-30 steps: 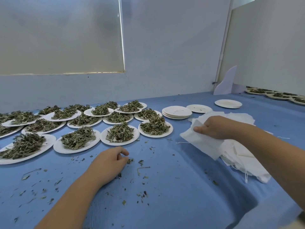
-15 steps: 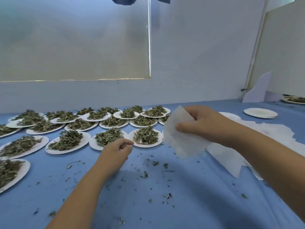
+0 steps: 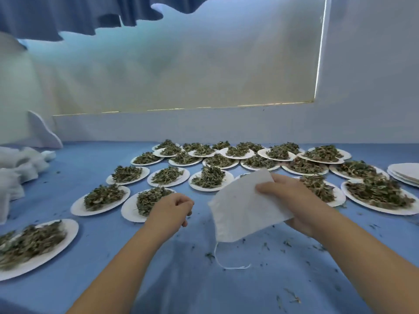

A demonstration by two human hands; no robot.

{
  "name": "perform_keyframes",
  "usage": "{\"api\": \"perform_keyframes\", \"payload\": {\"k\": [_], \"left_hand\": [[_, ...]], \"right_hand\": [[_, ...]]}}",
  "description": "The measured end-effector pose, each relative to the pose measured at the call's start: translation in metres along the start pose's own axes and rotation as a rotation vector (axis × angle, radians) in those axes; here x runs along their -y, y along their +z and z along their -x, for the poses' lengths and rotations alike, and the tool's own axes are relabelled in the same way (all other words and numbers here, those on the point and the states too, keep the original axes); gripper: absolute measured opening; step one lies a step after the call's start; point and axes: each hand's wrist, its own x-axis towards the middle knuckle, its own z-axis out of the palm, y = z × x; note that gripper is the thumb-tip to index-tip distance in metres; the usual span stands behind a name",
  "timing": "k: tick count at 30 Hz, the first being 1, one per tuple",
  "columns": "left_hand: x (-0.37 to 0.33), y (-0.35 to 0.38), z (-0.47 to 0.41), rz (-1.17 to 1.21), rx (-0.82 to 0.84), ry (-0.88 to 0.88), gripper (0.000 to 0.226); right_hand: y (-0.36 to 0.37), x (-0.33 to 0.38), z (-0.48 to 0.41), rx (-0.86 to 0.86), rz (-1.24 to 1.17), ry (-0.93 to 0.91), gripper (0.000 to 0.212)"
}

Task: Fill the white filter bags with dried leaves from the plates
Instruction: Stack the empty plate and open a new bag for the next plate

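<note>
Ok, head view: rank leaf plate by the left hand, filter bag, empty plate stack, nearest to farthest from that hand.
1. leaf plate, just behind the left hand.
2. filter bag, to its right, in the right hand.
3. empty plate stack, far right.

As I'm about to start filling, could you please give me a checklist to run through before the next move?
1. Filter bag held: ok, the right hand grips one side.
2. Bag opened: not ok, it looks flat.
3. Left hand free: cannot tell, its fingers are curled.
4. Leaves in reach: ok, a full plate lies right by that hand.
5. Drawstring clear: ok, it dangles below the bag.
</note>
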Motion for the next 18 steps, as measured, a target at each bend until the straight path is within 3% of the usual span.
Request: {"api": "perform_keyframes", "payload": {"k": [5,11,18], "left_hand": [[0.031,-0.056,-0.014,-0.154,-0.225,-0.242,0.026],[0.063,-0.091,-0.031,-0.411,-0.275,-0.439,0.019],[0.073,-0.095,-0.050,-0.245,-0.241,-0.557,0.012]], "right_hand": [[0.002,-0.045,-0.011,-0.049,-0.047,0.113,0.019],[-0.011,-0.055,-0.011,-0.042,-0.110,0.142,0.018],[-0.023,-0.052,-0.009,0.047,-0.086,0.164,0.025]]}}
